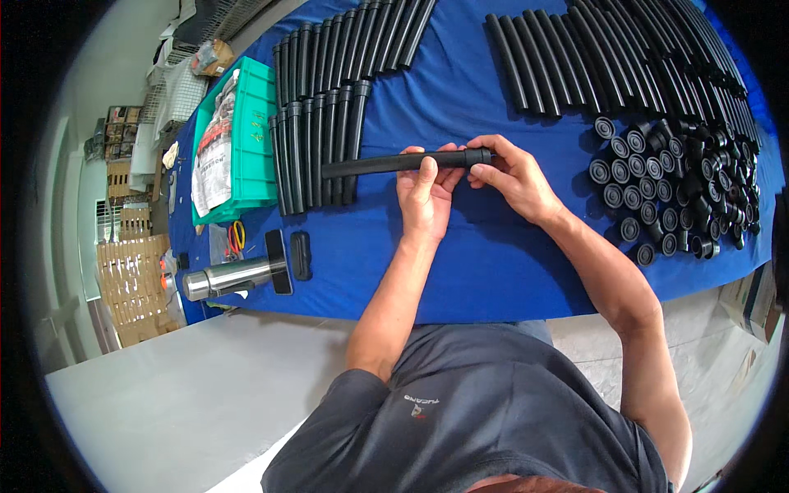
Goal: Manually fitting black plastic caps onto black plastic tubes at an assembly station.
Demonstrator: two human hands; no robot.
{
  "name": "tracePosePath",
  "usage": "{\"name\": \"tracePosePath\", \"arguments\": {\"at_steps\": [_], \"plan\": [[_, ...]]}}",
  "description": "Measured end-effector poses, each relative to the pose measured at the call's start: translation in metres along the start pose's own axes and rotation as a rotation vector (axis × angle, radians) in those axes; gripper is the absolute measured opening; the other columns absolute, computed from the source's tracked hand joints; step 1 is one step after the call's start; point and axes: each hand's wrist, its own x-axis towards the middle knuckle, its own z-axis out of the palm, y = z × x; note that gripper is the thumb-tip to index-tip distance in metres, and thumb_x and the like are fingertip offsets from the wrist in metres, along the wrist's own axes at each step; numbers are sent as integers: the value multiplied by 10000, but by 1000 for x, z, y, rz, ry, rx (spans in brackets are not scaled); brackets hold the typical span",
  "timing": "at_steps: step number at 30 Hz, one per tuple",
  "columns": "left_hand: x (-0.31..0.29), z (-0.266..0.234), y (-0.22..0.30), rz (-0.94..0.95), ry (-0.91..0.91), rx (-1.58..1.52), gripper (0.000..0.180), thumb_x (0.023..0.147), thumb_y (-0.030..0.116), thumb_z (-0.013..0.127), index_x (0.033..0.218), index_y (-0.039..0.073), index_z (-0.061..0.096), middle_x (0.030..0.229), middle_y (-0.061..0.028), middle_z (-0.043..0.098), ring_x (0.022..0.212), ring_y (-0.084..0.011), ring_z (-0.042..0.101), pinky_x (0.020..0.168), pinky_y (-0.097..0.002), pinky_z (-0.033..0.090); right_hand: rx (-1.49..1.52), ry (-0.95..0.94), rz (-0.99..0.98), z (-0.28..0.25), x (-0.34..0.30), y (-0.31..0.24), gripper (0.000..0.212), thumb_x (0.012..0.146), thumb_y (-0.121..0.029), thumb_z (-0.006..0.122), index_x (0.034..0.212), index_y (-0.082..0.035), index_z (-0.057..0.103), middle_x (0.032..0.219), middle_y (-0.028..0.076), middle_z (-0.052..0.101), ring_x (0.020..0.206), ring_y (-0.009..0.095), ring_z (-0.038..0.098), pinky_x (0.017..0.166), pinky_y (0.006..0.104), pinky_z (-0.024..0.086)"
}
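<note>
A straight black plastic tube (370, 165) lies level across my left hand (422, 204), above the blue cloth. The thumb of that hand presses on top of it and the fingers curl beneath. At the tube's right end is a wider black end cap (474, 157). My right hand (524, 187) pinches this cap between thumb and fingers; the outer end is partly hidden by them. The tube's left end reaches over a row of black tubes with wider collared ends (341, 140).
Many loose round black caps (637, 168) are heaped at the right, below rows of plain black tubes (567, 62). At the left stand a green crate (253, 156), a steel flask (226, 278), a phone (279, 261), a black case (301, 255) and scissors (237, 237).
</note>
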Motion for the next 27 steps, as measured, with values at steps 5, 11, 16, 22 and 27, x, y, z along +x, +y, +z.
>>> {"name": "tracePosePath", "arguments": {"at_steps": [5,11,16,22,27], "plan": [[1,4,0,25,11,9,254,950,140,685,1145,140,522,1103,-171,687,1031,-285,701,888,-418,618,-23,-11,-13,1,-1,0,314,959,-90,638,1246,14,567,906,61,680,822,104,657,768,279,546],[2,3,-3,7,47,-35,234,955,172,679,1141,132,543,1116,-189,689,998,-295,709,865,-420,621,-53,25,-30,2,1,2,320,965,-89,631,1257,17,554,926,80,690,818,116,676,761,281,558],[6,6,-3,41,-11,62,225,958,169,674,1135,133,540,1106,-191,691,1012,-296,706,868,-418,621,-40,54,-32,2,0,-1,309,960,-77,637,1242,20,558,934,79,691,820,115,676,764,282,560],[29,-8,13,-151,-162,45,249,933,122,695,1157,125,588,1129,-203,689,1073,-338,684,925,-460,596,-263,40,-36,-4,0,-11,353,911,-135,705,1196,29,574,876,110,673,785,173,679,724,328,546],[36,-18,17,-207,-250,36,289,900,94,724,1164,110,609,1151,-207,686,1115,-344,663,961,-469,578,-576,55,-227,-5,4,-23,359,851,-218,748,1066,39,621,870,181,658,790,347,662,717,411,514]]}}
